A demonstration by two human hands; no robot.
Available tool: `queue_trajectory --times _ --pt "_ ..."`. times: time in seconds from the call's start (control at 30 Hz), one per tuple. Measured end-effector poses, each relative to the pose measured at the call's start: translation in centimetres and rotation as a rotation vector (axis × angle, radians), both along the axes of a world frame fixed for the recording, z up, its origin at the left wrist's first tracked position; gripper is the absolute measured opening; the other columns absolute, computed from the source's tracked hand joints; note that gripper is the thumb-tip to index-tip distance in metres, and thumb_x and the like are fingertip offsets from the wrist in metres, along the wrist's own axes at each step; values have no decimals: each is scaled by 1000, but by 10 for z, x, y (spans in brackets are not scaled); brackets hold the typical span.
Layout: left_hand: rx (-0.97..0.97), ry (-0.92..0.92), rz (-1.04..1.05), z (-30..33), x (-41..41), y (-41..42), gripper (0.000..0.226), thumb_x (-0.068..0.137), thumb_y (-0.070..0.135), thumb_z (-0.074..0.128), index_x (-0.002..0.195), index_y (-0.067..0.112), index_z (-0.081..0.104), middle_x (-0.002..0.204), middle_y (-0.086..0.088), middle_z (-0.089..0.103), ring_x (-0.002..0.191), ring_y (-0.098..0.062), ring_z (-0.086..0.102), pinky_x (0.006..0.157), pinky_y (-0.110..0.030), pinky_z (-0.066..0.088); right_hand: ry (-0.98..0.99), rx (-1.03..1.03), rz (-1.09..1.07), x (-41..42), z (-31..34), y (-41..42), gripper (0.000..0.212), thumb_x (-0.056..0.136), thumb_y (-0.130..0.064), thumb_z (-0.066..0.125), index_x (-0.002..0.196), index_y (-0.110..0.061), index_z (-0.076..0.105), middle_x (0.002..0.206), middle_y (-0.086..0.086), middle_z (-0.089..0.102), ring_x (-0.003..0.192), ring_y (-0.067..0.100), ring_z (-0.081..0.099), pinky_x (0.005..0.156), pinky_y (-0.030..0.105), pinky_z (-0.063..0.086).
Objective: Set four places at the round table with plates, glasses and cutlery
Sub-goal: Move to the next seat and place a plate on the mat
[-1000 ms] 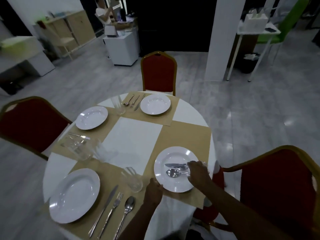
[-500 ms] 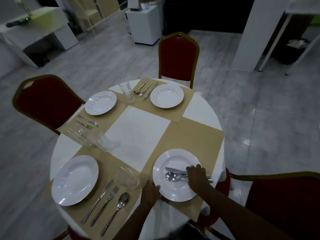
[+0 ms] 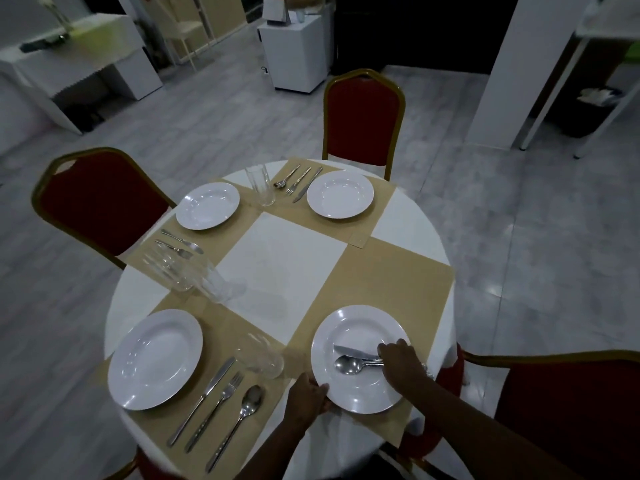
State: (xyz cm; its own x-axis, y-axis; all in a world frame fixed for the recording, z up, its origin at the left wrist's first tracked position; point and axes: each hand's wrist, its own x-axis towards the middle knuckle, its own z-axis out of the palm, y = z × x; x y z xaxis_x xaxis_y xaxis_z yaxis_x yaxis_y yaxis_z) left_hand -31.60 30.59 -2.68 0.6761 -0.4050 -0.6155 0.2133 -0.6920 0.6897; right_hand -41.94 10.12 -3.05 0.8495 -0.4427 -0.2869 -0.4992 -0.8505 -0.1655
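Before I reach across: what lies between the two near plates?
In the head view, between the near-left plate and the near-right plate lie a knife, fork, spoon and a glass.

The round counter (image 3: 408, 223) is covered in plain white cloth, over which four plain tan rectangular placemats (image 3: 381, 271) are laid, leaving a white square at the centre. Four glossy white round plates (image 3: 353, 393) are unpatterned. The steel cutlery (image 3: 221, 393) is silver-grey, and the ribbed glass tumblers (image 3: 259, 185) are colourless. The padded chairs (image 3: 363, 116) are upholstered in dark red within gold-coloured frames. The floor (image 3: 519, 237) is marbled pale grey.
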Motion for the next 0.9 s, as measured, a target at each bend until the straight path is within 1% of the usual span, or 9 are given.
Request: queue_trajectory --times 0.1,0.2,0.3,0.37,0.47,0.53,0.7,0.83,0.9 --pt "1 -13 -27 -1 2 3 23 86 23 66 94 4 56 82 -10 69 59 -10 66 49 -22 51 -1 42 -5 0 -3 -1 18 81 -1 50 93 -7 61 84 15 67 86 34 61 72 39 51" --pt "-12 -1 -28 1 2 5 21 86 23 64 96 7 55 87 -12 69 65 -17 67 56 -29 56 44 32 34 0 -4 0 22 89 -8 40 104 -11 56 99 10 64 98 28 55 80 37 45" --pt "-26 -44 -73 -4 4 10 21 86 28 65 90 11 54 79 -7 68 60 -14 63 54 -30 53 47 35 42 -2 -7 2 19 91 -11 40 103 -13 54 99 7 63 97 26 56 78 36 44" --pt "-14 -110 -94 -7 7 14 20 85 33 64 87 15 56 71 0 69 57 -10 63 58 -36 55 30 -5 9 -3 -10 4 6 87 -13 53 89 -18 56 82 1 63 80 20 59 65 32 46" --pt "-9 -197 -130 -14 13 20 19 85 38 62 83 20 55 63 3 67 56 -7 62 64 -41 56 -59 -40 -35 -7 -25 5 22 73 -19 74 72 -24 53 61 -5 56 56 12 54 45 26 43" --pt "1 -262 -163 -10 14 20 19 86 39 60 79 23 51 63 6 62 60 -9 63 66 -39 56 -126 -44 -50 -8 -25 6 19 75 -21 73 74 -24 54 62 -6 55 57 12 54 45 26 45" --pt "18 -442 -278 11 17 6 15 89 34 60 92 25 49 65 13 53 64 3 53 64 -13 42 -214 -50 -72 -3 -10 5 19 76 -20 72 75 -23 53 63 -4 56 58 10 54 45 24 46" --pt "-52 -493 -335 21 22 -17 31 85 39 64 108 22 55 86 16 55 78 0 57 67 -5 41 -305 24 -84 7 4 4 6 88 -17 60 84 -18 56 75 -1 60 70 16 56 57 27 42" --pt "-85 -539 -339 26 29 -28 33 84 39 65 110 21 55 97 14 55 87 -2 57 74 -8 44 -331 46 -91 13 10 2 8 94 -19 50 89 -16 56 83 1 61 78 18 54 64 25 36"
